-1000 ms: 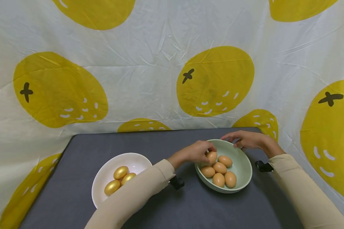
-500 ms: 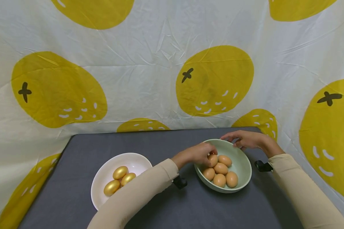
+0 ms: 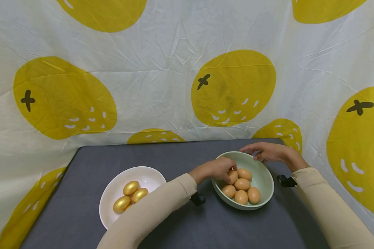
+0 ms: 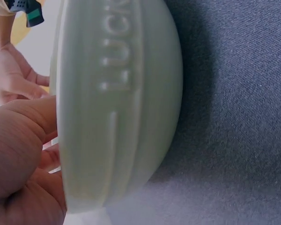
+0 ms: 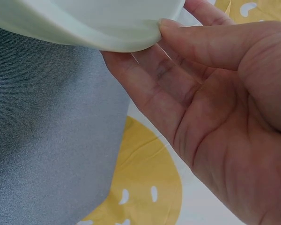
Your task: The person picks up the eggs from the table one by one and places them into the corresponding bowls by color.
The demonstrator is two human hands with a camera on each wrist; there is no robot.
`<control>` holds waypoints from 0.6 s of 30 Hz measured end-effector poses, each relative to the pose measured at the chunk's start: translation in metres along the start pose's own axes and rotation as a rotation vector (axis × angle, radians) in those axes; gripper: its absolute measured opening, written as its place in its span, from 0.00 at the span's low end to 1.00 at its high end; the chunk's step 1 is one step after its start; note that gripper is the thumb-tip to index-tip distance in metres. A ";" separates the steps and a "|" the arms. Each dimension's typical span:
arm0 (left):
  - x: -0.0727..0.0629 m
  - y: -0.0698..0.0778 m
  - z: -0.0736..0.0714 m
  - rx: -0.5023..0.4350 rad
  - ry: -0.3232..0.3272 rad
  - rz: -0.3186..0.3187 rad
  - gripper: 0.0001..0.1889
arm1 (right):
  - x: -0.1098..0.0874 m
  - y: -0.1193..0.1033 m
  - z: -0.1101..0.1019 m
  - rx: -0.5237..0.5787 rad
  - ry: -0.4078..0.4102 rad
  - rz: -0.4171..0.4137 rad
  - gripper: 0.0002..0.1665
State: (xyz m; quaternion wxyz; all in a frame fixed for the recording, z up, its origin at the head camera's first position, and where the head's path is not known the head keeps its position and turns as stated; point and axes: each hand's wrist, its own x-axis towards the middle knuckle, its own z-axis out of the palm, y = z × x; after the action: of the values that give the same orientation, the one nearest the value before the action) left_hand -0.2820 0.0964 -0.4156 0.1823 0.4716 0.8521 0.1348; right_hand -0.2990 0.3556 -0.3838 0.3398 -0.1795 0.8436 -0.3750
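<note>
In the head view, my left hand (image 3: 219, 169) reaches over the near-left rim of a pale green bowl (image 3: 263, 180). Its fingers curl round a brown egg (image 3: 232, 177) inside. Beside that egg lie several other brown eggs (image 3: 242, 184), close together. My right hand (image 3: 269, 152) holds the bowl's far-right rim; in the right wrist view the thumb (image 5: 196, 44) lies on the rim and the fingers are under the outside. The left wrist view shows the bowl's outer wall (image 4: 117, 117) with raised letters, which hides my left fingertips and the egg.
A white bowl (image 3: 107, 193) with several golden eggs (image 3: 131, 187) stands at the left, partly covered by my left sleeve (image 3: 156, 207). Both bowls rest on a dark grey tabletop (image 3: 180, 155). Behind hangs a white cloth (image 3: 149, 97) with yellow fruit prints.
My left hand has moved slightly right and nearer, deeper into the green bowl. The brown eggs have shifted a little to the right. My right hand stays at the rim.
</note>
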 end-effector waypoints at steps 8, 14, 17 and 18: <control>0.002 0.004 0.004 0.069 0.022 0.032 0.22 | 0.000 0.000 -0.001 0.000 -0.003 -0.003 0.33; -0.003 0.002 0.003 -0.013 0.041 0.022 0.22 | 0.000 0.000 -0.002 0.005 -0.003 0.004 0.33; -0.010 -0.004 -0.001 -0.116 0.057 0.018 0.21 | 0.000 -0.001 -0.001 0.006 0.000 0.013 0.33; -0.013 -0.006 -0.002 -0.150 0.064 0.016 0.21 | 0.000 -0.001 -0.001 0.008 0.000 0.014 0.33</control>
State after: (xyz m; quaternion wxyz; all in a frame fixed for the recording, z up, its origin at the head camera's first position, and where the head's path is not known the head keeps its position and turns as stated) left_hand -0.2811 0.0816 -0.4134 0.1888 0.4590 0.8411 0.2149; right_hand -0.2999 0.3560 -0.3826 0.3432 -0.1723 0.8433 -0.3760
